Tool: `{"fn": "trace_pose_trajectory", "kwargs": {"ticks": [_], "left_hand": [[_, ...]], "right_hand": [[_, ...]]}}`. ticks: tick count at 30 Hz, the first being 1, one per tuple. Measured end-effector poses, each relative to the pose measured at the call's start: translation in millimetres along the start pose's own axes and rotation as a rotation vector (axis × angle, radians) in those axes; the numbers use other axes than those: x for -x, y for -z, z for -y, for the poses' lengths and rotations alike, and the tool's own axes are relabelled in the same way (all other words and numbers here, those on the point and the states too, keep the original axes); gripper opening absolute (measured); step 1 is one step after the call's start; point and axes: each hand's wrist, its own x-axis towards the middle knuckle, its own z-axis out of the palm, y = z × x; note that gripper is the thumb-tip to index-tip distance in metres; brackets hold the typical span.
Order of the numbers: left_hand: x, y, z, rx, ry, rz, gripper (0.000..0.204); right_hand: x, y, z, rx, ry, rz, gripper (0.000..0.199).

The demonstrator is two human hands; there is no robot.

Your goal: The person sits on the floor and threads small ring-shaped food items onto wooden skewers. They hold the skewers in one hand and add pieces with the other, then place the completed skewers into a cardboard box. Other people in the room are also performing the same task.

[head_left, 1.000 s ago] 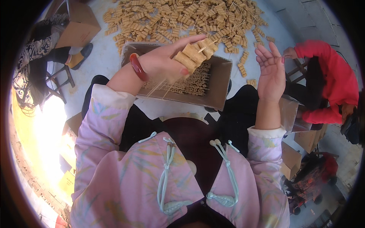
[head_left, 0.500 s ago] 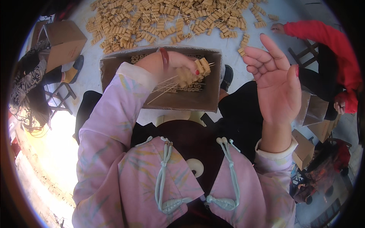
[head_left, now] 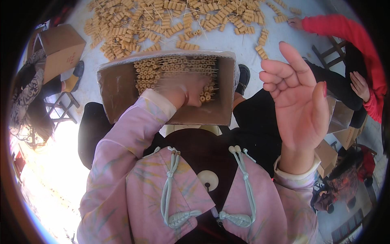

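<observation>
My left hand is down inside an open cardboard box, blurred by motion. Its fingers curl over several skewers of tan, ring-shaped rolls at the box's right side, though the fingertips are partly hidden. Thin sticks jut out to the left of that hand. Stacked in the box lie many more skewered rolls, their round ends with holes facing me. My right hand is raised to the right of the box, palm up, fingers loosely apart, with nothing in it.
A large heap of skewered rolls spreads over the pale surface beyond the box. At the right, a person in a red sleeve reaches toward the heap's edge. Other cardboard boxes and folding stools stand at the sides.
My left hand has gone from above the box, with skewers in it, down into the box. The box tilts more toward me, showing its stacked rolls. My right hand stays raised and open.
</observation>
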Motion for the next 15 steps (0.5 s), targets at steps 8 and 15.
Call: {"fn": "trace_pose_trajectory", "kwargs": {"ticks": [8,15], "left_hand": [[-19,-33,4,0.005,-0.011,-0.143,0.101],[-12,-24,19,0.161,-0.166,-0.128,0.103]], "right_hand": [[-3,-4,-1,0.099,-0.068,0.002,0.075],[-1,-9,0,0.163,-0.105,-0.003,0.073]]}}
